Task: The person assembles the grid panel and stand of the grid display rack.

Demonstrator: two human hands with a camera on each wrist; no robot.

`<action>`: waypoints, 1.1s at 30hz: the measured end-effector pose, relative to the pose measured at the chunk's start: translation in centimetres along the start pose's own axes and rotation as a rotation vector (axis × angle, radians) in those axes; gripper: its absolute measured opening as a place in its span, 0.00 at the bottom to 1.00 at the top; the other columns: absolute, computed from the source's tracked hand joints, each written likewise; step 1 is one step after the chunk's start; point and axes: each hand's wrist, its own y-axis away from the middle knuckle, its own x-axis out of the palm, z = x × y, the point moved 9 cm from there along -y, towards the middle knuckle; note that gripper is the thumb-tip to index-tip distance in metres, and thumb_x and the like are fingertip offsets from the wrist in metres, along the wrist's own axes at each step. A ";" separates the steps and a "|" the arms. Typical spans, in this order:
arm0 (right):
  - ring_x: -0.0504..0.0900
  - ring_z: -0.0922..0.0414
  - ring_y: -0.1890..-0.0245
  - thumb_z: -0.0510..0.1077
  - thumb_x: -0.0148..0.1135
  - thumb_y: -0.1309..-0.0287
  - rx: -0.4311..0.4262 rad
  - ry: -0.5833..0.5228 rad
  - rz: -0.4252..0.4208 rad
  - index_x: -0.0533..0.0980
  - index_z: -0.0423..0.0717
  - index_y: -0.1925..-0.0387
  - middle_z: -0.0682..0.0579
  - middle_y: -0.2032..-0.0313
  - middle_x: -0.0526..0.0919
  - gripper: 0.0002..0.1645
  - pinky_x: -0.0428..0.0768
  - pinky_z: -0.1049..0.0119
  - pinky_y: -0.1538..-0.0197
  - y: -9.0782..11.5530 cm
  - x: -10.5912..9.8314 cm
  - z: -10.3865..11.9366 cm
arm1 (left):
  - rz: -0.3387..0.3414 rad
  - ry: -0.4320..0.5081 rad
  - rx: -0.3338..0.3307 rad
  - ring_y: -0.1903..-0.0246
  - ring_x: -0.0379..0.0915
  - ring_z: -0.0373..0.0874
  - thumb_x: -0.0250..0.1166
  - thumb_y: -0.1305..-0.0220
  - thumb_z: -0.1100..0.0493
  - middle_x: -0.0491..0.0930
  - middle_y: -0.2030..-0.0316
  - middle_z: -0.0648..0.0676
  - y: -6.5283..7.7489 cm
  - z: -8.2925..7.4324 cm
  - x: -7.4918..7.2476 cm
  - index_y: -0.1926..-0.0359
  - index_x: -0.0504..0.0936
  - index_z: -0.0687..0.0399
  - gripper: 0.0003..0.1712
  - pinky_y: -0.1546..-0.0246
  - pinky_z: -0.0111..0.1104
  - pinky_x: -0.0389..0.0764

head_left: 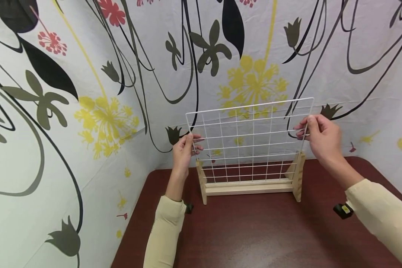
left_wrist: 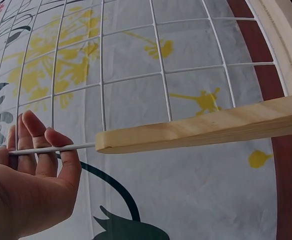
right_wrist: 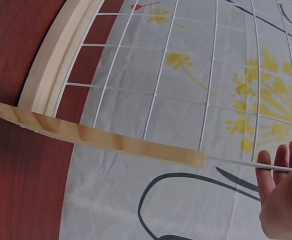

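Standing between both hands: wire grid

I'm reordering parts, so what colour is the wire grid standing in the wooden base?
White: the wire grid shows best in the head view.

Dark red table, floral backdrop

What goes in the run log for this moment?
left hand grips white wire grid left edge | right hand grips right edge | grid upright in wooden stand
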 end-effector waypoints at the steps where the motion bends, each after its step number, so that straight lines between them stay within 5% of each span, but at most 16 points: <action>1: 0.89 0.67 0.72 0.47 0.52 0.19 0.001 0.000 0.001 0.76 0.28 0.55 0.63 0.70 0.91 0.22 0.88 0.74 0.64 0.1 0.0 -0.2 | -0.001 -0.004 -0.001 0.68 0.85 0.42 0.57 0.19 0.42 0.91 0.54 0.54 0.0 0.1 0.0 0.48 0.86 0.59 0.25 0.61 0.39 0.86; 8: 0.89 0.67 0.71 0.48 0.51 0.18 0.006 0.031 0.014 0.76 0.28 0.54 0.63 0.68 0.91 0.23 0.88 0.74 0.63 0.5 -0.2 -1.2 | -0.006 -0.015 -0.001 0.69 0.86 0.42 0.57 0.19 0.42 0.91 0.53 0.58 0.2 0.8 0.0 0.48 0.87 0.60 0.25 0.60 0.39 0.87; 15: 0.90 0.67 0.69 0.51 0.50 0.18 0.007 0.087 0.020 0.77 0.31 0.52 0.63 0.66 0.91 0.24 0.88 0.75 0.61 0.7 -0.2 -1.5 | -0.022 -0.016 0.002 0.71 0.85 0.42 0.56 0.18 0.45 0.90 0.52 0.62 0.5 1.0 -0.1 0.49 0.86 0.62 0.25 0.55 0.52 0.89; 27: 0.88 0.67 0.69 0.49 0.48 0.17 -0.051 0.151 -0.005 0.77 0.30 0.52 0.63 0.66 0.90 0.23 0.86 0.78 0.61 1.1 0.0 -1.4 | -0.032 -0.002 -0.015 0.71 0.83 0.40 0.56 0.18 0.44 0.91 0.54 0.56 0.8 1.5 -0.3 0.49 0.87 0.60 0.24 0.61 0.33 0.87; 33: 0.87 0.68 0.70 0.48 0.48 0.17 -0.066 0.154 -0.030 0.76 0.28 0.52 0.64 0.67 0.90 0.24 0.85 0.79 0.63 1.3 0.2 -1.2 | -0.034 -0.020 0.000 0.70 0.83 0.46 0.55 0.18 0.43 0.91 0.54 0.60 0.9 1.6 -0.2 0.49 0.87 0.59 0.25 0.61 0.33 0.86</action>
